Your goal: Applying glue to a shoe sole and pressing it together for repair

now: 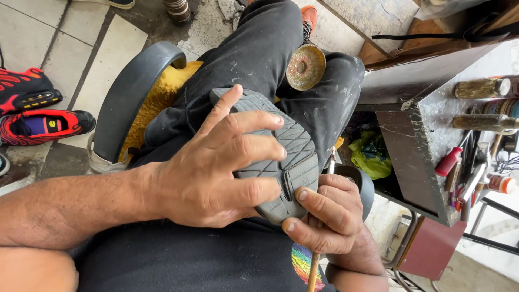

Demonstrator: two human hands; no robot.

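From the head view I look straight down onto my lap, and I take the grey shoe sole (281, 157) as my landmark: it lies tread-up across my thigh in the black trousers (259, 48), toe end pointing away from me, heel end nearest my body.

My left hand (211, 167) lies flat over the near left part of the sole, fingers spread fairly wide across the tread, fingertips reaching about to its middle, thumb stretched up along its far left edge. It presses and grips the sole.

My right hand (330, 216) sits at the heel end of the sole, just right of it, fingers curled tightly around a thin wooden-handled tool (314, 265); the thumb tip touches the sole's edge. The tool's handle runs down toward me; its working end is hidden behind the sole and fingers.

Beyond the sole, between my knees, lies a round rusty disc (305, 66). Left of the sole is the chair's dark armrest (130, 92) with yellow cushioning (157, 103). Further left, on the tiled floor (65, 43), lie red and black sneakers (40, 127). Right of the sole stands a metal workbench (421, 162) with tools (465, 178) hanging on its side.
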